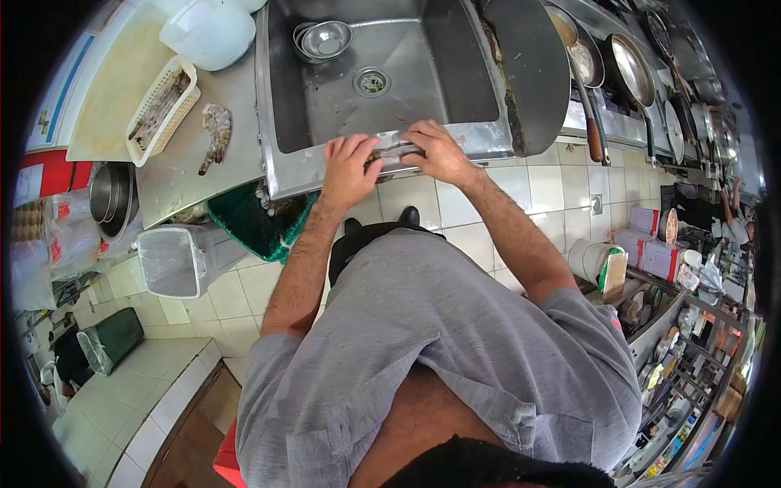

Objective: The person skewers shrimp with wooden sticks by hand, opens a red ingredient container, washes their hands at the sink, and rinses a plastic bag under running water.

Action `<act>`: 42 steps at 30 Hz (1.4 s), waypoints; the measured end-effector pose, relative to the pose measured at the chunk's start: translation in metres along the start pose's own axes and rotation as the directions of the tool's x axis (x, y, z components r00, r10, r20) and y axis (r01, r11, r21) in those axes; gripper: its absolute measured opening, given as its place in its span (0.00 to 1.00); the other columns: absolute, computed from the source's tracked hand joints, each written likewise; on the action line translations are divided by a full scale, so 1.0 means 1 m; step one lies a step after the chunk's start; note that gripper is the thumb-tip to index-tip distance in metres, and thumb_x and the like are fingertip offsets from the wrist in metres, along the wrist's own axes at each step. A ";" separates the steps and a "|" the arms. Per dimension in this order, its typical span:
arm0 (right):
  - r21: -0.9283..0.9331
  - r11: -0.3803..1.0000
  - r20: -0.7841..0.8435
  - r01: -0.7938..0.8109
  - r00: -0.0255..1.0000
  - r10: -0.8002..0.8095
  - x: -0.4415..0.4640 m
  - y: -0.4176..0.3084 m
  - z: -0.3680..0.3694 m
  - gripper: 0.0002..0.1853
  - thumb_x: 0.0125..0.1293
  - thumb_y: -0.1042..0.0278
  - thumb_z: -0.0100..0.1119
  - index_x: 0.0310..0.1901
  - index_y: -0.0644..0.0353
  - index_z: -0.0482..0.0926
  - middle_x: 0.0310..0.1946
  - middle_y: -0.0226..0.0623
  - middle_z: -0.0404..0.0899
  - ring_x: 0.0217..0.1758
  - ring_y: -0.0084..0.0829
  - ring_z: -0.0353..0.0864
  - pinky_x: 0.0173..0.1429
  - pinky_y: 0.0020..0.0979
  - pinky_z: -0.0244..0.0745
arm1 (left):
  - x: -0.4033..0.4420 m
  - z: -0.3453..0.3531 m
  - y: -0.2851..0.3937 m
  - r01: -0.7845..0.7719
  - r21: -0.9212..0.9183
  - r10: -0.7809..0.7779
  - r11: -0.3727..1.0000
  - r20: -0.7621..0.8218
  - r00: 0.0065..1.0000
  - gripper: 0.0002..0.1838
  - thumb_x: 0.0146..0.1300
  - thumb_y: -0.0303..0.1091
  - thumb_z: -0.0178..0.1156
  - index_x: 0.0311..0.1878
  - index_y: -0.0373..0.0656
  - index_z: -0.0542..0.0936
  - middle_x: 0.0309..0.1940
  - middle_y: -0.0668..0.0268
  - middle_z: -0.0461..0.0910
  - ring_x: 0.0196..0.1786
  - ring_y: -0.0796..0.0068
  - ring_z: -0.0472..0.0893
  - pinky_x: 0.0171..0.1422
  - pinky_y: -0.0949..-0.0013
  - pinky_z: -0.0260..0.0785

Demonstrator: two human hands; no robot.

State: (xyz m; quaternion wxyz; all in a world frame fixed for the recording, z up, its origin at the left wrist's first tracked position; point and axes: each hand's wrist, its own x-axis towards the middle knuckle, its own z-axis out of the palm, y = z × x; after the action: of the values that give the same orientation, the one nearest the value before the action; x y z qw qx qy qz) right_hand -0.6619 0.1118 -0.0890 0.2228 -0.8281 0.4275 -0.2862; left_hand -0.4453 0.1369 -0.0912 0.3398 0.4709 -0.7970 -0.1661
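Both hands meet over the front rim of the steel sink (317, 154). Between them stretches a greyish, elongated shrimp (396, 151). My left hand (351, 165) has its fingers closed at the shrimp's left end. At the other end, my right hand (438, 153) grips it with bent fingers. Another large shrimp (217, 134) lies on the steel counter to the left. Beside it is a cream plastic basket (185, 99) with more shrimp inside.
Small metal bowls (325, 39) sit in the basin near the drain (372, 82). A green-lined bin (252, 224) and a grey plastic tub (172, 262) stand below the counter. Frying pans (628, 69) line the right side. A white container (209, 32) stands at upper left.
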 end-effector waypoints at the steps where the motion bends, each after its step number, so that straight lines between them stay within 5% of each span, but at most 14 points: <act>1: -0.022 0.999 0.049 0.024 0.999 -0.022 -0.002 0.005 0.000 0.12 0.51 0.71 0.67 0.39 0.61 0.81 0.40 0.34 0.77 0.48 0.38 0.73 0.55 0.41 0.69 | 0.004 0.000 0.007 -0.036 0.060 0.037 0.998 -0.022 0.999 0.13 0.56 0.33 0.63 0.45 0.45 0.80 0.43 0.66 0.78 0.51 0.66 0.74 0.65 0.53 0.54; 7: -0.043 0.995 0.072 0.087 0.994 -0.084 -0.002 0.007 0.001 0.11 0.52 0.72 0.67 0.38 0.60 0.81 0.38 0.34 0.76 0.46 0.38 0.73 0.53 0.39 0.69 | 0.015 0.028 0.009 -0.063 0.202 0.035 0.977 0.138 0.990 0.12 0.56 0.36 0.64 0.45 0.48 0.80 0.42 0.72 0.76 0.51 0.71 0.73 0.65 0.49 0.49; 26: -0.061 0.973 -0.086 0.224 0.970 -0.229 -0.005 0.013 0.010 0.08 0.50 0.75 0.66 0.34 0.64 0.79 0.34 0.37 0.78 0.41 0.41 0.76 0.47 0.38 0.72 | 0.015 0.036 0.005 -0.120 0.198 0.107 0.973 0.079 0.991 0.04 0.57 0.32 0.63 0.36 0.47 0.80 0.34 0.72 0.77 0.45 0.71 0.75 0.64 0.48 0.50; 33: 0.001 1.000 0.022 0.012 1.000 -0.012 -0.009 0.008 -0.018 0.13 0.52 0.72 0.66 0.41 0.64 0.80 0.43 0.39 0.75 0.50 0.41 0.72 0.55 0.39 0.70 | 0.012 0.027 0.010 -0.043 0.152 0.031 0.988 0.079 0.996 0.09 0.56 0.35 0.64 0.40 0.48 0.80 0.37 0.72 0.76 0.48 0.70 0.74 0.64 0.48 0.50; 42: -0.054 0.997 0.053 0.060 0.997 -0.057 -0.015 0.024 -0.017 0.08 0.55 0.72 0.65 0.36 0.63 0.81 0.39 0.38 0.76 0.46 0.41 0.72 0.54 0.39 0.70 | 0.028 0.045 0.027 -0.135 0.230 0.104 0.964 0.143 0.984 0.10 0.57 0.35 0.64 0.43 0.49 0.80 0.40 0.73 0.75 0.52 0.71 0.72 0.66 0.46 0.48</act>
State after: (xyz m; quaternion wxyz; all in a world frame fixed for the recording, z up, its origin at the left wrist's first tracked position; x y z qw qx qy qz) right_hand -0.6938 0.1097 -0.0956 0.2023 -0.8531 0.4049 -0.2594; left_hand -0.5032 0.1241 -0.0972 0.2378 0.4474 -0.8585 -0.0783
